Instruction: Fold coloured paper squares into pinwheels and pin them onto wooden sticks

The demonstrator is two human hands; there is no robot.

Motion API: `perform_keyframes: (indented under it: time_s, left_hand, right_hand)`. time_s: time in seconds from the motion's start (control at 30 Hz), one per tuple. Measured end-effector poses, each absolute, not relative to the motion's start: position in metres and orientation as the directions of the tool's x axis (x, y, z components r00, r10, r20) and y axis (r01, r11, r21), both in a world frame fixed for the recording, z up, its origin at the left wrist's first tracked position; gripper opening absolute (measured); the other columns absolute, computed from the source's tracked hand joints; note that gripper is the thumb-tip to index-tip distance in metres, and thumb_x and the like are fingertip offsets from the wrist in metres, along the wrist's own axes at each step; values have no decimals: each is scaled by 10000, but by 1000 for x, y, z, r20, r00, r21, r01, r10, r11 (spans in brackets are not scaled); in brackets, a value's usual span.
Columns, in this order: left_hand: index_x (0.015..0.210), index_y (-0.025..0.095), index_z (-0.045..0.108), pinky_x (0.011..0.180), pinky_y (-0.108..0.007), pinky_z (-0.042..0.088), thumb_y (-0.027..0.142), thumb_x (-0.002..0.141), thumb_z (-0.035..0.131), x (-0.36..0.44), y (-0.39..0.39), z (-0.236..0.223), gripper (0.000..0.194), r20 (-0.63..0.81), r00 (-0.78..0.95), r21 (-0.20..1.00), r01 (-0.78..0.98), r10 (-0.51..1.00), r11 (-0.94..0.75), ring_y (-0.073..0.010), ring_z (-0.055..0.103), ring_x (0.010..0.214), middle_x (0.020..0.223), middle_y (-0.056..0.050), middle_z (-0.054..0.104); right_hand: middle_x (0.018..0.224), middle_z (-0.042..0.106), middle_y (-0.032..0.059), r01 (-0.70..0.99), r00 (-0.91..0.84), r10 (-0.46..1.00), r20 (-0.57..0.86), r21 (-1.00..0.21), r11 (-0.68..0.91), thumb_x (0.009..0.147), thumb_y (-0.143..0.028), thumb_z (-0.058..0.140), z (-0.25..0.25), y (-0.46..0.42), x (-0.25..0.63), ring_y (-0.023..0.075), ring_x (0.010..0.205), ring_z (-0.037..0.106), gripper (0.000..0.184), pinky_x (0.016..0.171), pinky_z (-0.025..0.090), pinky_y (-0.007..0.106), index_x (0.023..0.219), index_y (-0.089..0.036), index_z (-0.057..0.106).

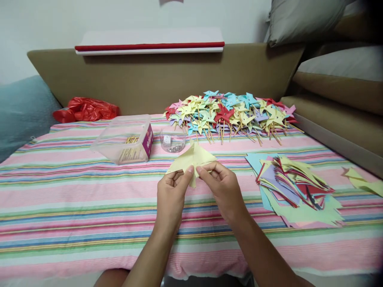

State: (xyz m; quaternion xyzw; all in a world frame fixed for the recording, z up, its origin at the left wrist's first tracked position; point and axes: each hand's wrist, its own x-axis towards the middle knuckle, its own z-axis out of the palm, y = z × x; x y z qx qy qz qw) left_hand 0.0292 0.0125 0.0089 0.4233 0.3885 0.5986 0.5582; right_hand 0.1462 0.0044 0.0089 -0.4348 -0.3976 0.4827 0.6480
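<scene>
A pale yellow paper pinwheel blank [189,156], cut and partly folded, is held up between my two hands over the striped cloth. My left hand [174,185] pinches its lower left part, thumb on top near the centre. From the other side, my right hand [220,183] grips it with the thumb near the centre and fingers under the edge. Beyond the paper stands a clear round dish [172,141] holding small shiny metal pieces. Left of that, a translucent plastic box [125,139] lies with several thin wooden sticks [131,153] inside.
A pile of finished coloured pinwheels [229,113] on sticks lies at the back. To the right are stacked cut papers [287,187] with dark scissors [314,199] on top, and a loose yellow paper [363,183]. A red plastic bag [89,109] sits back left. Cushions [344,75] border the right.
</scene>
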Motion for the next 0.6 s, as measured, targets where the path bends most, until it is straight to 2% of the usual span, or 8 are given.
perform_keyframes:
  time_s: [0.27,0.6]
  left_hand:
    - [868,135,764,693,-217,491,350,770,825,29,12,12,244,22,-61,944,-328,998,-41,-120,624,744,749,-20,692]
    - [797,125,725,668,-222,473,347,749,835,29,12,13,252,8,-73,945,-325,997,-31,-113,594,708,767,-25,688]
  right_hand:
    - [756,682,-3,-276,237,969,75,-951,141,764,-328,800,12,5,141,145,754,630,192,691,501,258,733,-189,671]
    - [778,692,5,-245,261,962,79,-959,145,760,-328,796,10,3,141,155,758,646,177,699,523,269,729,-195,683]
